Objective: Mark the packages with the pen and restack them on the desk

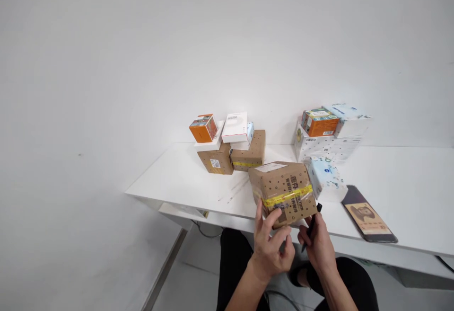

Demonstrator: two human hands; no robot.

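Observation:
A brown cardboard box (289,185) with dark printing and a strip of yellow tape sits at the table's front edge, its taped face turned toward me. My left hand (271,247) has its fingers apart, two fingertips touching the lower left of that face. Thumb and other fingers curl in the air in front of it. In my right hand (321,242) is a slim black pen-like tool (311,228), held upright at a slant beside the box's lower right corner. Its tip is too small to identify.
On the white table (184,178), smaller cartons stack on brown boxes (217,159) at the left. An orange box (320,124) and a floral carton (345,117) top a white box (319,145) at right. Nearer are another floral carton (326,178) and a phone (369,216).

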